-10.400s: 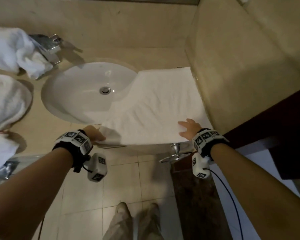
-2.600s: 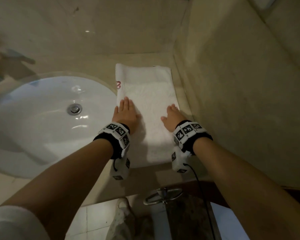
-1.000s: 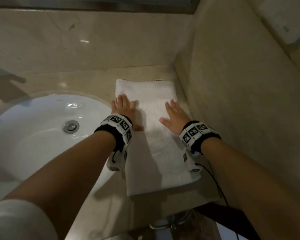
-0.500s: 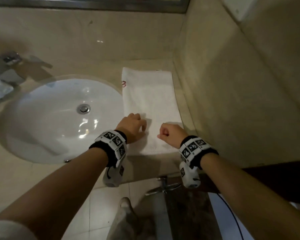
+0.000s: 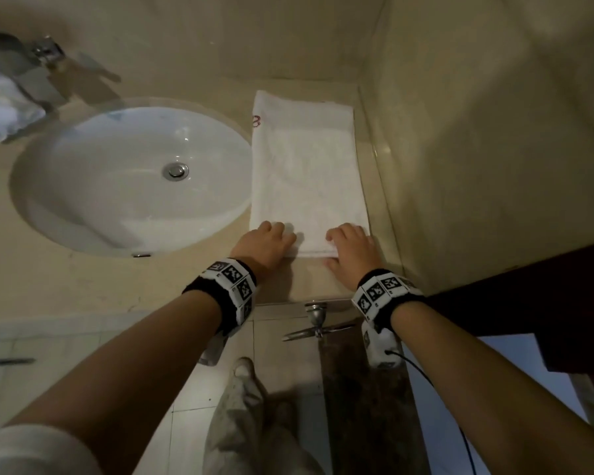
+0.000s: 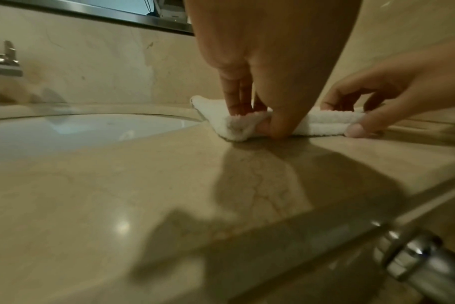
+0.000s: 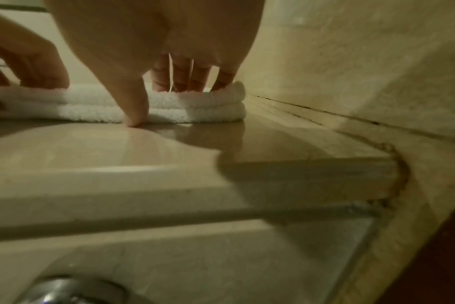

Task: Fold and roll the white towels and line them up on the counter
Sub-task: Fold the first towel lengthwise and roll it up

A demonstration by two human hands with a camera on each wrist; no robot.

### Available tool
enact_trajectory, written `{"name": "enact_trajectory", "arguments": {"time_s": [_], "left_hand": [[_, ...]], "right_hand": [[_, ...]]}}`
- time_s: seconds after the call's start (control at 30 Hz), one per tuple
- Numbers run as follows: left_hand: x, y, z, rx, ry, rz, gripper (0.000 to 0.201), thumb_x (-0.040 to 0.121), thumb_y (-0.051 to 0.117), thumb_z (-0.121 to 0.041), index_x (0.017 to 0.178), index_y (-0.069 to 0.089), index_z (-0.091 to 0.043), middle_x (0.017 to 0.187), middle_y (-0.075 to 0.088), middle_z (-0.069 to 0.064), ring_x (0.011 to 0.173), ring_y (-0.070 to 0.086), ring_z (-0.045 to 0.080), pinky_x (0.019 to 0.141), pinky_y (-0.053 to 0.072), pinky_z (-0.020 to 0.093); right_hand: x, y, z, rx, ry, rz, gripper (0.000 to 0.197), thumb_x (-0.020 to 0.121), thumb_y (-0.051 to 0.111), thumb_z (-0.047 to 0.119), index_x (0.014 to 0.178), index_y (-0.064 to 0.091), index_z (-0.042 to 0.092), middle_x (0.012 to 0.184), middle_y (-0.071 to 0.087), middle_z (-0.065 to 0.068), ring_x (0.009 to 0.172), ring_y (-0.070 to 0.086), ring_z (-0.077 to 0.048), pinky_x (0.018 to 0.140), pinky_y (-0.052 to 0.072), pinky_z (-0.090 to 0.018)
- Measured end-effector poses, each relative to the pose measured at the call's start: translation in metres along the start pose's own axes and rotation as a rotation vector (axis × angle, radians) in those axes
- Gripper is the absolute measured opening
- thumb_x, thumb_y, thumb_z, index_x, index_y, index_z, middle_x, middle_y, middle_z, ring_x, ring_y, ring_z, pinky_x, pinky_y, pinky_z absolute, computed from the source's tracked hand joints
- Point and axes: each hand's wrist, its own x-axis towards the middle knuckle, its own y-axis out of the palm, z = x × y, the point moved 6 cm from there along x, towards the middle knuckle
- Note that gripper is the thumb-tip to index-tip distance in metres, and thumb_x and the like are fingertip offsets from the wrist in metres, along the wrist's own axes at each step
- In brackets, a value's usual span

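Note:
A white towel (image 5: 306, 173), folded into a long narrow strip, lies on the beige counter (image 5: 83, 279) between the sink and the right wall. Both hands hold its near end. My left hand (image 5: 266, 243) pinches the near left corner (image 6: 238, 128), fingers on top and thumb at the edge. My right hand (image 5: 350, 246) pinches the near right part of the towel (image 7: 195, 107), fingers curled on top, thumb down in front. The folded layers show as two thick bands in the wrist views.
A white oval sink (image 5: 131, 180) sits left of the towel. A chrome faucet (image 5: 45, 54) and other white towels (image 5: 0, 104) are at the far left. A beige wall (image 5: 477, 149) borders the towel on the right. A chrome hook (image 5: 314, 323) hangs below the counter edge.
The hands slid from flat on the towel's middle back to its near end and curled onto the edge. Over ten seconds the spread towel became a narrow strip.

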Motion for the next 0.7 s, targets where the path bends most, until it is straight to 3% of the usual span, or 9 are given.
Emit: {"name": "enact_trajectory", "arguments": {"time_s": [0.1, 0.23, 0.37, 0.47, 0.53, 0.57, 0.63, 0.7], "left_hand": [[0.002, -0.004, 0.003, -0.069, -0.068, -0.046, 0.035, 0.097, 0.037, -0.02, 0.13, 0.037, -0.009, 0.131, 0.045, 0.013, 0.118, 0.046, 0.03, 0.087, 0.043, 0.038], [0.008, -0.012, 0.022, -0.182, -0.145, -0.137, 0.025, 0.096, 0.039, -0.024, 0.116, 0.051, -0.013, 0.119, 0.059, 0.008, 0.112, 0.052, 0.027, 0.094, 0.034, 0.036], [0.01, -0.012, 0.038, -0.406, -0.218, -0.106, 0.025, 0.092, 0.045, -0.02, 0.114, 0.056, -0.014, 0.119, 0.06, 0.009, 0.109, 0.054, 0.03, 0.092, 0.039, 0.037], [0.014, -0.012, 0.044, -0.511, -0.258, -0.103, 0.024, 0.092, 0.047, -0.018, 0.113, 0.057, -0.013, 0.118, 0.061, 0.01, 0.107, 0.056, 0.031, 0.089, 0.042, 0.036], [0.017, -0.014, 0.046, -0.553, -0.267, -0.108, 0.024, 0.092, 0.047, -0.018, 0.112, 0.058, -0.011, 0.117, 0.062, 0.011, 0.107, 0.056, 0.031, 0.088, 0.041, 0.035], [0.019, -0.015, 0.048, -0.565, -0.268, -0.107, 0.024, 0.093, 0.047, -0.019, 0.112, 0.058, -0.011, 0.117, 0.062, 0.011, 0.107, 0.056, 0.031, 0.088, 0.042, 0.035], [0.021, -0.016, 0.05, -0.569, -0.27, -0.091, 0.024, 0.093, 0.047, -0.021, 0.111, 0.059, -0.012, 0.115, 0.063, 0.01, 0.105, 0.056, 0.03, 0.088, 0.042, 0.035], [0.022, -0.018, 0.053, -0.552, -0.28, -0.085, 0.024, 0.093, 0.046, -0.023, 0.111, 0.059, -0.014, 0.113, 0.064, 0.008, 0.103, 0.057, 0.028, 0.087, 0.042, 0.034]], "right_hand": [[0.004, 0.0, 0.0, -0.036, 0.007, 0.013, 0.032, 0.09, 0.056, 0.03, 0.119, 0.051, 0.018, 0.124, 0.048, -0.001, 0.119, 0.039, -0.022, 0.096, 0.031, -0.033], [0.01, 0.001, 0.0, -0.105, -0.017, 0.06, 0.029, 0.096, 0.043, 0.014, 0.125, 0.049, 0.014, 0.128, 0.048, -0.005, 0.12, 0.04, -0.024, 0.098, 0.031, -0.033], [0.02, -0.01, -0.006, -0.058, -0.008, 0.136, 0.024, 0.093, 0.039, 0.002, 0.108, 0.054, 0.012, 0.113, 0.059, -0.005, 0.107, 0.049, -0.024, 0.086, 0.032, -0.031], [0.021, -0.016, 0.002, -0.08, -0.063, 0.151, 0.019, 0.098, 0.042, 0.025, 0.109, 0.054, 0.016, 0.109, 0.062, -0.002, 0.101, 0.053, -0.022, 0.078, 0.029, -0.029], [0.018, -0.017, 0.009, -0.101, -0.094, 0.159, 0.038, 0.09, 0.048, 0.049, 0.113, 0.05, 0.019, 0.109, 0.059, 0.0, 0.1, 0.053, -0.022, 0.082, 0.033, -0.032], [0.016, -0.015, 0.012, -0.145, -0.118, 0.179, 0.045, 0.087, 0.051, 0.053, 0.118, 0.048, 0.02, 0.112, 0.056, 0.001, 0.104, 0.052, -0.022, 0.087, 0.034, -0.033], [0.016, -0.011, 0.014, -0.213, -0.155, 0.194, 0.038, 0.092, 0.05, 0.038, 0.124, 0.046, 0.017, 0.119, 0.054, -0.002, 0.11, 0.05, -0.023, 0.09, 0.034, -0.032], [0.023, -0.012, 0.007, -0.094, -0.11, 0.208, 0.029, 0.098, 0.043, 0.024, 0.121, 0.051, 0.009, 0.118, 0.058, -0.009, 0.108, 0.054, -0.026, 0.085, 0.037, -0.031]]}}
